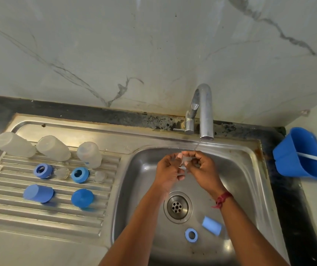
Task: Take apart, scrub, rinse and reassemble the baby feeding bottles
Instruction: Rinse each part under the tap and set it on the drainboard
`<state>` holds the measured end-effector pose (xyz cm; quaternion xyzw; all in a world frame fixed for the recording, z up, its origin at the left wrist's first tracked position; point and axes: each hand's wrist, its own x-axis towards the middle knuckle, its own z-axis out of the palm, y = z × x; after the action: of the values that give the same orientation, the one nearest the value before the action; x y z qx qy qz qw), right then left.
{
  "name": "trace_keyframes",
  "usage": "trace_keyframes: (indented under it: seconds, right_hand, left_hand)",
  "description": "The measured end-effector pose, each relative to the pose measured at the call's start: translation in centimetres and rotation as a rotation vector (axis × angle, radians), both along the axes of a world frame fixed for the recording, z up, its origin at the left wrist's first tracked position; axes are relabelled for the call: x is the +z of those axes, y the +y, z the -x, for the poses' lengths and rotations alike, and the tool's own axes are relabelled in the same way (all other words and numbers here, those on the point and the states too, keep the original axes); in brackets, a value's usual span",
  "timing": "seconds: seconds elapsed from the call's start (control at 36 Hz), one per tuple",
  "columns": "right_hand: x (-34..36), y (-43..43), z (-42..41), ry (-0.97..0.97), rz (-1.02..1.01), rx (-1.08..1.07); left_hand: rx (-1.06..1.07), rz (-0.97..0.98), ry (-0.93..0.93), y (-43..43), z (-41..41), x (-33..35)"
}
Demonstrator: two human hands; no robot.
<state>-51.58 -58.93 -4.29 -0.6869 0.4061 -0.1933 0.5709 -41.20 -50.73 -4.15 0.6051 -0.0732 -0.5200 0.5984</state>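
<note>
Both hands meet over the sink basin (236,169) under a thin stream from the tap (204,110). My left hand (168,170) and my right hand (202,167) pinch a small clear teat (185,160) between their fingers. In the basin near the front lie a blue collar ring (191,235) and a light blue cap (211,225). On the ribbed drainboard (9,206) three clear bottle bodies (53,148) stand upside down, with two blue rings (43,170), two clear teats (62,173) and two blue caps (38,193) in front of them.
The drain (177,206) sits in the middle of the basin between my forearms. A blue plastic holder (300,153) with a white handle sticking out stands on the dark counter to the right. A marble wall rises behind the sink.
</note>
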Motion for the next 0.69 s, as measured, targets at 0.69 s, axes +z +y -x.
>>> trace_keyframes:
  seconds: [0.69]
  right_hand:
    - [2.1,0.0,-0.3,0.135,0.096,-0.246]
  left_hand:
    - [-0.002,0.109,0.031,0.4,1.0,1.5]
